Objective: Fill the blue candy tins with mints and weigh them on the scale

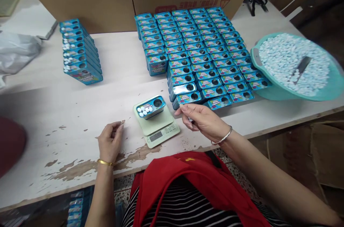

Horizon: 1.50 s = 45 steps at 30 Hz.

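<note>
A blue tin (151, 106) stands on a pale green scale (162, 124), with several white candies (144, 111) on the left part of its top and a round dark opening at the right. My right hand (201, 119) is just right of the scale, its fingers pressed together around small white candies, partly hidden. To the left of the scale, my left hand (110, 140) rests near the table with thumb and fingertips close together; whatever is between them is too small to make out.
Rows of blue tins (193, 46) fill the back middle. A teal basin (295, 94) of white candies (292, 58) with a dark scoop (301, 67) sits right. More tins (80, 51) stand back left, before a cardboard box (107, 1). A dark red object (10, 144) is far left.
</note>
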Tool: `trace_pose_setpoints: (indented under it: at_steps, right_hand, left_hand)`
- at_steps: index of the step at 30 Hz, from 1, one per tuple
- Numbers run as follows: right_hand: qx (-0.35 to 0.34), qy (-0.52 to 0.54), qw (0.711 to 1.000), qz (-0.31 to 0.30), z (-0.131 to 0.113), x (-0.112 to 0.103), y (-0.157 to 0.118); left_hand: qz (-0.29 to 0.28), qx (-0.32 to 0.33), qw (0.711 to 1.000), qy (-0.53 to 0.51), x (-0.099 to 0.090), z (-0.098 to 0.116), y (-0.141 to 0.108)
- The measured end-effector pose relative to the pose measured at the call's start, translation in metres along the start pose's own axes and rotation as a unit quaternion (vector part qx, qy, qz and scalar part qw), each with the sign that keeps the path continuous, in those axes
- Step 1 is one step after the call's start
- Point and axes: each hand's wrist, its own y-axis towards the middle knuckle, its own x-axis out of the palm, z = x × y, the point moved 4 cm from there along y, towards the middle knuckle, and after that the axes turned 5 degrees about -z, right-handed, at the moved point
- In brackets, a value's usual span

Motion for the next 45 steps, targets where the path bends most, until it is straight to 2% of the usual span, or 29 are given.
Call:
trace_pose_setpoints:
  at_steps: [3, 5, 8, 10, 12, 15, 24, 31, 33, 35, 38, 41, 45]
  right_hand:
    - [-0.003, -0.004, 1.0, -0.003, 0.001, 0.003, 0.001]
    - [-0.001, -0.003, 1.0, -0.005, 0.003, 0.004, 0.001]
    - [0.007, 0.002, 1.0, -0.007, 0.009, 0.007, 0.001]
    - [0.014, 0.01, 1.0, -0.01, 0.014, 0.008, 0.0]
    - [0.019, 0.019, 1.0, -0.012, 0.019, 0.008, -0.001]
    - [0.027, 0.027, 0.999, -0.011, 0.024, 0.007, -0.003]
    - [0.033, 0.055, 0.998, -0.013, 0.035, -0.001, -0.004]
    - [0.029, 0.074, 0.996, -0.025, 0.041, -0.001, -0.001]
    - [0.031, 0.077, 0.996, -0.024, 0.045, -0.004, -0.001]
    - [0.036, 0.079, 0.996, -0.02, 0.05, -0.007, -0.003]
    - [0.05, 0.086, 0.995, -0.013, 0.06, -0.014, -0.006]
    - [0.069, 0.09, 0.994, 0.003, 0.073, -0.022, -0.008]
    - [0.097, 0.077, 0.992, 0.023, 0.09, -0.034, -0.009]
  left_hand:
    - [-0.003, -0.005, 1.0, -0.015, 0.0, 0.001, 0.0]
    - [0.006, 0.02, 1.0, -0.016, -0.003, 0.01, -0.001]
    - [0.053, 0.134, 0.989, 0.027, -0.011, 0.043, -0.005]
    - [0.073, 0.229, 0.968, 0.072, -0.014, 0.071, -0.009]
    - [0.066, 0.3, 0.946, 0.108, -0.013, 0.095, -0.011]
    - [0.032, 0.344, 0.925, 0.155, -0.007, 0.117, -0.009]
    - [0.014, 0.376, 0.895, 0.238, -0.001, 0.141, -0.001]
    - [-0.026, 0.393, 0.881, 0.262, 0.019, 0.166, 0.011]
    - [-0.024, 0.392, 0.886, 0.245, 0.019, 0.17, 0.015]
    - [0.001, 0.382, 0.9, 0.21, 0.011, 0.171, 0.018]
    - [0.028, 0.34, 0.926, 0.161, -0.001, 0.164, 0.023]
    - [-0.011, 0.298, 0.941, 0.158, -0.003, 0.152, 0.027]
    - [-0.07, 0.285, 0.941, 0.169, 0.007, 0.143, 0.032]
